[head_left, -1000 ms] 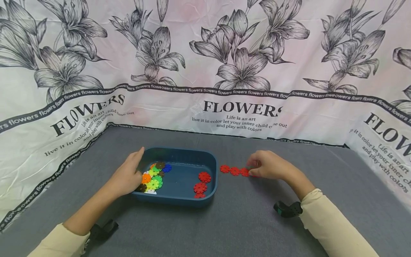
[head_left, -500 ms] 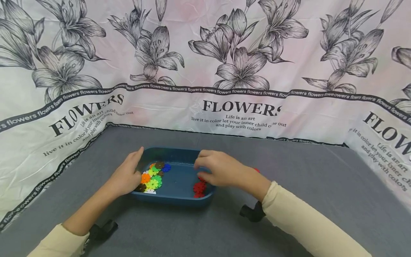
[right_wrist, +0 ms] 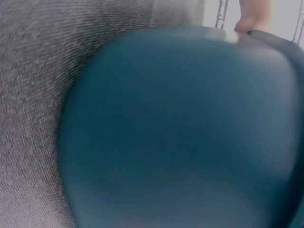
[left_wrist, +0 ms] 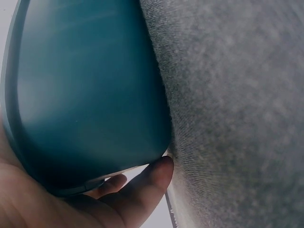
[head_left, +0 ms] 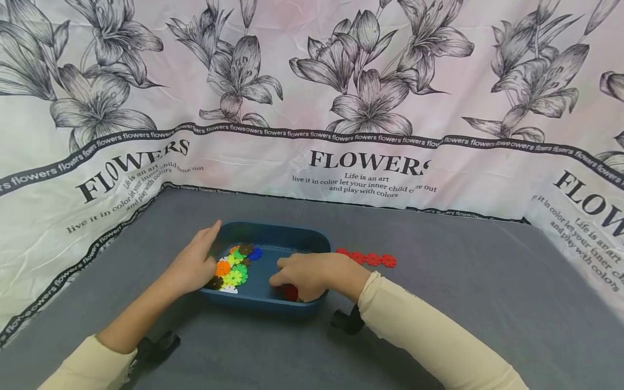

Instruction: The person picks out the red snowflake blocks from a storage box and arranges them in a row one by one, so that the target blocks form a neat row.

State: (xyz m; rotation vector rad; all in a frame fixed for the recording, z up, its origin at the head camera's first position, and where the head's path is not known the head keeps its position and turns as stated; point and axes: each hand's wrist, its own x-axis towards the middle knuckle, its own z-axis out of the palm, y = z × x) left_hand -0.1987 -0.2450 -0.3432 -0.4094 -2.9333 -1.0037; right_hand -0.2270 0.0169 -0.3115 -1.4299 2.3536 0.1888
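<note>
A blue plastic bin [head_left: 268, 302] stands on the grey cloth. My left hand [head_left: 192, 265] holds its left end, index finger straight along the rim; in the left wrist view, fingers [left_wrist: 159, 173] wrap the outside of the wall. My right hand [head_left: 304, 275] reaches into the bin's right part, its fingers bent down. A red snowflake disc [head_left: 290, 292] shows under these fingers; I cannot tell whether they pinch it. At the bin's left end lie several snowflake discs [head_left: 235, 277] in yellow, green, orange, brown, white and blue.
Right of the bin, a row of red snowflake discs [head_left: 373, 260] lies on the grey cloth [head_left: 439, 260], partly behind my right wrist. A flower-printed curtain [head_left: 361, 179] closes off the back and sides. Black wrist-camera mounts [head_left: 348, 320] hang below both forearms.
My right hand has left the red row on the cloth and moved left into the bin, then lower among the red discs there. The left hand stays on the bin.
</note>
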